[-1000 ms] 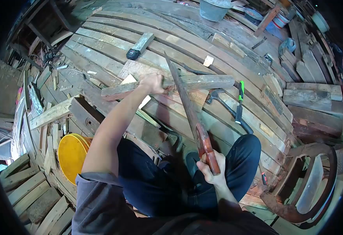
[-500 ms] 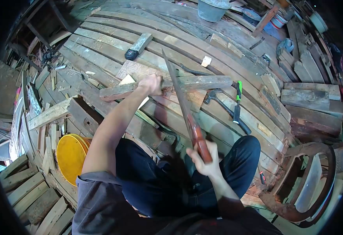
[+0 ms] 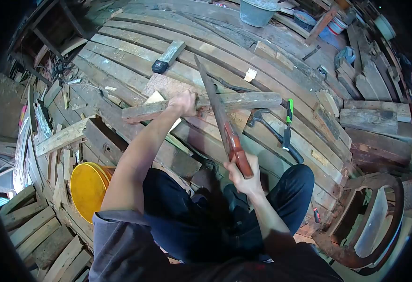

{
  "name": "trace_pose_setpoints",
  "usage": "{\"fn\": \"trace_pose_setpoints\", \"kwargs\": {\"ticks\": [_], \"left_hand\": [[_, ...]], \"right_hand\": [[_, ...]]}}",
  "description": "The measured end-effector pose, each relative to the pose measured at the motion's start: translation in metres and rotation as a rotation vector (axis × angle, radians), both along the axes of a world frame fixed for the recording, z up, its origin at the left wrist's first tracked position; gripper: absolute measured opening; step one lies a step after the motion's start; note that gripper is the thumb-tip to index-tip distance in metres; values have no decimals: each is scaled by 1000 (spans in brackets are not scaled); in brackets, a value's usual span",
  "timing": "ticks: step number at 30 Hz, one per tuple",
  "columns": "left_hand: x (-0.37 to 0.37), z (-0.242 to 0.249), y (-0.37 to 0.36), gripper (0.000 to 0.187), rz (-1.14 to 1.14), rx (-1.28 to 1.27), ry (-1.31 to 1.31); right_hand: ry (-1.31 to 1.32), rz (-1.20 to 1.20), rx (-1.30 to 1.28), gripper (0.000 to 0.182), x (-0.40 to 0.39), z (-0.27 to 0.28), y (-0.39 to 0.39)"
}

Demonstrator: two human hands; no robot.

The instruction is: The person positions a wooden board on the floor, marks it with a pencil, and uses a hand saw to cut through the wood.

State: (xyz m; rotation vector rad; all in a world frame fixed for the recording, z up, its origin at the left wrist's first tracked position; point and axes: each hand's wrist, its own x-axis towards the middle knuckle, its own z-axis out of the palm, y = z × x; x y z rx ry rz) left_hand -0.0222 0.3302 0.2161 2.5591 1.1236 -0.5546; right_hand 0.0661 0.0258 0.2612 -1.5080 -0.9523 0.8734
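A wooden beam [image 3: 243,100] lies crosswise over boards and a flat wood piece. My left hand [image 3: 183,103] is closed around the beam, left of the saw. The saw [image 3: 214,99] has a long dark blade that crosses the beam near its middle, pointing up and away. My right hand [image 3: 247,176] grips its reddish-brown handle. Right of the saw lie a hammer [image 3: 274,134] with a dark handle and a green-and-black handled tool [image 3: 288,123]. A black-ended block [image 3: 169,56] rests beyond my left hand.
A yellow bucket [image 3: 88,190] stands left of my legs. A grey bucket [image 3: 257,11] is at the far edge. Stacked wood blocks [image 3: 375,117] lie at the right, above a curved wooden frame [image 3: 356,254]. Loose timber [image 3: 36,228] fills the lower left.
My right hand and the saw handle have moved slightly up and away from my body. My left hand still holds the beam, and the whole view has shifted a little.
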Motion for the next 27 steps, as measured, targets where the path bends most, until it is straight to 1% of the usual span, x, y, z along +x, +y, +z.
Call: {"fn": "trace_pose_setpoints", "kwargs": {"ticks": [2,4,5,7,9,10,11,13,14,15,16,17,19,21,22,24,25,27], "left_hand": [[-1,-2,1,59,7,7,2],[-2,-7,-3,58,-9,-2,4],[-2,-6,2,58,-13,9,-1],[-2,-15,5,56,-14,32,-22],[-2,-22,7,54,-17,45,-35],[-3,-24,6,53,-12,45,-39],[-2,-22,6,52,-8,48,-45],[-1,-13,6,52,3,52,-55],[-3,-11,2,53,11,41,-55],[-5,-18,-1,57,-4,42,-43],[-5,-24,2,62,-15,53,-36],[-3,-28,9,67,-24,75,-35],[-3,-31,8,70,-7,61,-33],[-2,-22,5,71,-5,60,-41],[-3,-24,4,71,-9,63,-41],[-2,-29,9,71,-9,76,-47],[0,-23,7,66,1,66,-48],[0,-6,-1,56,27,35,-40]], "right_hand": [[25,-5,-61,21,2,6,-2],[143,16,-61,18,-4,30,-33],[168,-2,-85,15,-6,30,-49],[203,-2,-132,13,-8,36,-57],[55,14,-22,13,-6,5,-33],[-29,32,-5,14,-3,1,-12],[11,-39,-95,20,-2,2,7],[215,-72,-208,20,1,25,18],[199,-50,-197,20,4,29,7],[190,-28,-191,19,4,33,-12],[148,-5,-121,21,0,47,-31],[187,9,-193,22,0,59,-49],[267,-39,-283,23,-2,70,-54],[145,2,-187,23,4,48,-26],[15,21,-103,22,7,35,-8],[142,-10,-302,20,6,44,16],[223,-19,-396,19,6,48,18],[111,8,-226,19,6,50,-9]]}}
